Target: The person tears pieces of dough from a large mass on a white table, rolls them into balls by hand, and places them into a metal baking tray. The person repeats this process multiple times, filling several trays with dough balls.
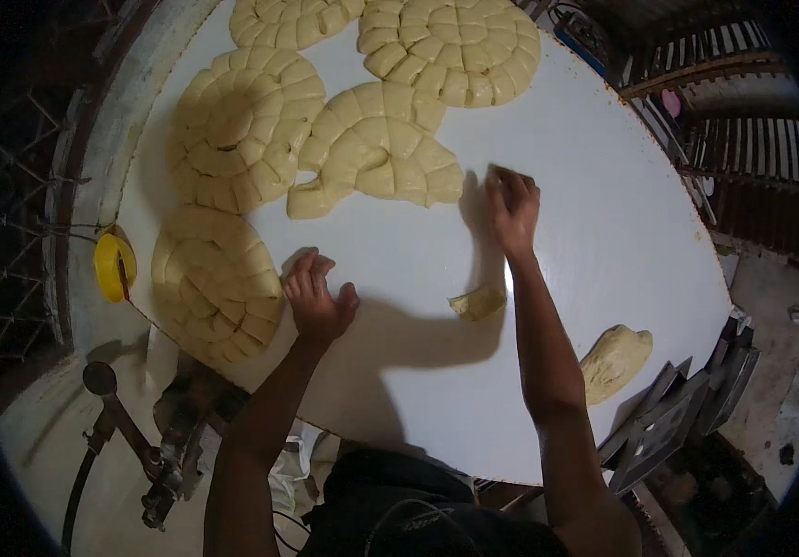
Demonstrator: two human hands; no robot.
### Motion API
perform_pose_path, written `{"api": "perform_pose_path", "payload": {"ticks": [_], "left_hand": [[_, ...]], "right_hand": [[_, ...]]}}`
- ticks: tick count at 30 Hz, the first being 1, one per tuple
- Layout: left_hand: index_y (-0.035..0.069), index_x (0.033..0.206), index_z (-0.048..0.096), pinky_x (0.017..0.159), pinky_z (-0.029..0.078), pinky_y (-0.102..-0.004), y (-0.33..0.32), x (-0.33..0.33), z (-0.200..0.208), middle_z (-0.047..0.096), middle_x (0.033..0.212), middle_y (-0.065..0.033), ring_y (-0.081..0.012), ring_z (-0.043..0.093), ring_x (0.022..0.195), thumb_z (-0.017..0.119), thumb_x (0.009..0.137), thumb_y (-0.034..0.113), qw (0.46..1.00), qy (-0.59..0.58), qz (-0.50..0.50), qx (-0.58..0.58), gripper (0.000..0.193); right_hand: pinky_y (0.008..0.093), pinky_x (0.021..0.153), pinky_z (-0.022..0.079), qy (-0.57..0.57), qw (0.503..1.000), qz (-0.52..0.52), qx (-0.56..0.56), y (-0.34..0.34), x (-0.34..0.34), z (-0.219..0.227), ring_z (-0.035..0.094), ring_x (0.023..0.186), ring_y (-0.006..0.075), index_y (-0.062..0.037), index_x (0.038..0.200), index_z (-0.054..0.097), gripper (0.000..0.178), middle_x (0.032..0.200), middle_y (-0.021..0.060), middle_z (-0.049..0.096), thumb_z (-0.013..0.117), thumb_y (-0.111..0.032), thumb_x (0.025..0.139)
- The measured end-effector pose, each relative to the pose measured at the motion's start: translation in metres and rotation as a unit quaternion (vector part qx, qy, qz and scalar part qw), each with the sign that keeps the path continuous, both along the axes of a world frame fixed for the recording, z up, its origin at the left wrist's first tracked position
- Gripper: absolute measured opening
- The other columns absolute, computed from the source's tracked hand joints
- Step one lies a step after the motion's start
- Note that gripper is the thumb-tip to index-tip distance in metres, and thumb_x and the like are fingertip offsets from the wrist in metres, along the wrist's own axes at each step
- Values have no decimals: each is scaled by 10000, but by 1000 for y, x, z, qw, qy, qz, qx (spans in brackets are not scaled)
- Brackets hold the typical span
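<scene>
My left hand (321, 302) is over the white tabletop, fingers bent and thumb held apart. Its fingertips are close to the right edge of a flat round of cut dough (214, 283); whether they touch it I cannot tell. Nothing shows in this hand. My right hand (515, 209) is farther out, right of a partly broken round of cut dough (376, 148), its fingers loosely curled and parted, with no object visible in it. Between my forearms lies a small dough scrap (478, 304). A smooth lump of dough (618, 360) rests right of my right forearm.
More scored dough rounds cover the far left of the white table (604, 204), one of them a large round (451, 46). A yellow bowl (115, 267) is at the left edge. Metal trays (687, 408) stand by the right edge. A metal post (121, 413) rises at lower left.
</scene>
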State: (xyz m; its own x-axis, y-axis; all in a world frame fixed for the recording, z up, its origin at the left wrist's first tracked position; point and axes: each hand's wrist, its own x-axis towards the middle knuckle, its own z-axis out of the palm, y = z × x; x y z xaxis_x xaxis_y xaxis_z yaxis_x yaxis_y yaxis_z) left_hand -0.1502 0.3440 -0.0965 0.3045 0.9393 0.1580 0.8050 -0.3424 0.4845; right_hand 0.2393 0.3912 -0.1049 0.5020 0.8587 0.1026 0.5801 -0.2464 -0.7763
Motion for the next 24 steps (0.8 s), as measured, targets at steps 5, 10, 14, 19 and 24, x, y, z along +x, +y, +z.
{"api": "perform_pose_path", "payload": {"ticks": [5, 10, 14, 19, 24], "left_hand": [[89, 1321, 619, 1168, 351, -609, -6, -9, -5, 528, 1523, -198, -437, 484, 1400, 778, 856, 335, 1000, 23, 9, -10, 549], [75, 1351, 586, 1195, 324, -652, -8, -11, -1, 501, 1534, -217, -463, 470, 1412, 802, 861, 336, 999, 36, 6, -16, 595], [72, 1332, 591, 1204, 310, -658, -5, -4, -2, 503, 1528, -210, -458, 461, 1423, 792, 853, 298, 1000, 8, -5, 9, 567], [46, 1357, 582, 1176, 336, -622, -2, -4, 3, 521, 1495, -216, -438, 470, 1409, 806, 840, 255, 998, 24, -26, 53, 601], [29, 1533, 503, 1242, 350, -587, -51, 92, 22, 510, 1543, -198, -432, 444, 1464, 906, 786, 170, 970, -160, -173, -55, 860]], "right_hand": [[533, 1027, 531, -106, 984, -18, -144, 138, -95, 27, 680, 1135, 395, 5, 1221, 786, 470, 1178, 227, 746, 812, -376, 947], [381, 823, 636, 567, 824, 2, 2, 128, -38, 8, 729, 918, 222, 34, 1208, 651, 296, 1009, 107, 723, 798, -63, 971], [403, 910, 631, 619, 751, -115, 199, 20, 122, -37, 729, 1032, 228, -12, 1185, 653, 137, 1162, 137, 735, 605, -126, 1127], [491, 1109, 551, 590, 771, -92, 219, -194, 149, -28, 676, 1218, 304, -3, 1379, 625, 350, 1340, 145, 674, 620, -239, 1121], [386, 966, 553, 458, 828, -323, 28, -382, 46, 47, 663, 1132, 227, -43, 1302, 643, 327, 1253, 79, 697, 777, -116, 1012]]}}
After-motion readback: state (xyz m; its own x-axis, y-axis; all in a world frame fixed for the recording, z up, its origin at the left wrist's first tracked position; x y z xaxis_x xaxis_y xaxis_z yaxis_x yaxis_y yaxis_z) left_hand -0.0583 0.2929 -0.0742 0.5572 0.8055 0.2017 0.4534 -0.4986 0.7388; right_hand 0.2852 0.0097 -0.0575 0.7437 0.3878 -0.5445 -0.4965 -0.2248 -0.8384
